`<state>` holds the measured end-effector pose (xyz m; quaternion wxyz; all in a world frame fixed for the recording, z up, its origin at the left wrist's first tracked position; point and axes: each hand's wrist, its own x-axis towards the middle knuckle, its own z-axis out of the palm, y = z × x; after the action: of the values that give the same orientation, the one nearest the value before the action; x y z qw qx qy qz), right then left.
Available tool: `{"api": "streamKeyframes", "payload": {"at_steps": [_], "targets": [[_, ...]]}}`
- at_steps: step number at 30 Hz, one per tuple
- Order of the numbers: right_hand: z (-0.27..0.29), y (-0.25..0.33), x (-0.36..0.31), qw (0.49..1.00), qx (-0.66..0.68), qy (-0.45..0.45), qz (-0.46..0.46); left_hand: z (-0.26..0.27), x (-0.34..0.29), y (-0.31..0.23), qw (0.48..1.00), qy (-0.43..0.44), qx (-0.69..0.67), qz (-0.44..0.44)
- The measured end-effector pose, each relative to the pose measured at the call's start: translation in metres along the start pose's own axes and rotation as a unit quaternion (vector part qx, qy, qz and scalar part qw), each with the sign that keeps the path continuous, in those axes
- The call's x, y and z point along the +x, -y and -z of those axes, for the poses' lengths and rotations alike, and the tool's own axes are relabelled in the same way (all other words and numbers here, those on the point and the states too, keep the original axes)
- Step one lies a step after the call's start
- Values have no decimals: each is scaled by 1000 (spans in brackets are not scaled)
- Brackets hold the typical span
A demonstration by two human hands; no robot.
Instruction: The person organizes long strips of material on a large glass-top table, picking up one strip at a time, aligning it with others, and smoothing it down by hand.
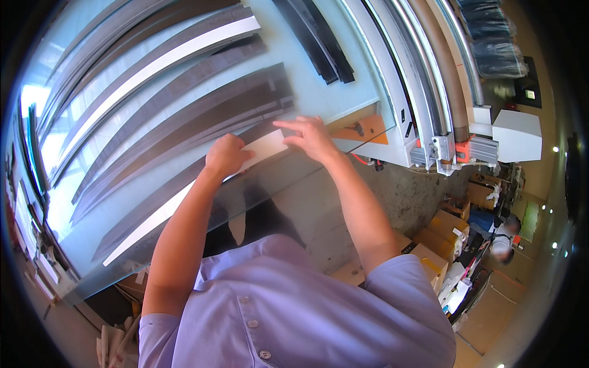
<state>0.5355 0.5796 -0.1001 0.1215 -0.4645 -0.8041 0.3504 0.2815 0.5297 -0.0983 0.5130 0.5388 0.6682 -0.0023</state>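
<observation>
Both forearms reach up from the lower edge over a bench (331, 101), elbows bent and set apart, the two hands nearly meeting at one end of a long white strip (268, 146). The left hand (227, 155) is bent at the wrist, knuckles up and fingers curled, its thumb pointing toward the right hand (310, 138), which angles inward with index finger stretched left and thumb well apart from it. The left fingertips are tucked from sight, so whether they grip cannot be told; the right hand's remaining fingers are partly hidden behind its own back. The left hand and forearm cover the strip's middle, and the dark strips (245, 92) beyond blur into glare at far left. The white strip runs from lower left, near the bench's front edge, passing beneath the left hand to end at the right thumb, which appears to touch it. A dark strip (178, 183) lies along its far side, just under the right index fingertip.
</observation>
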Motion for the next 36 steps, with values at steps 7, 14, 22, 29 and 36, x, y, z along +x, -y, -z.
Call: {"api": "streamKeyframes", "payload": {"at_steps": [7,14,22,29,36], "targets": [[-3,1,-1,1000,-7,-16,14,2,2,-2,999,21,-18,19],[-3,1,-2,1000,-14,-22,12,2,-5,-11,1000,-13,-1,16],[-6,6,-4,998,-39,-39,25,3,-12,-12,1000,-28,12,-3],[-12,6,-5,997,-39,-56,31,15,-57,30,982,-109,151,-42],[-14,7,-3,997,-44,-61,35,60,-153,199,982,-87,-23,167]]}}
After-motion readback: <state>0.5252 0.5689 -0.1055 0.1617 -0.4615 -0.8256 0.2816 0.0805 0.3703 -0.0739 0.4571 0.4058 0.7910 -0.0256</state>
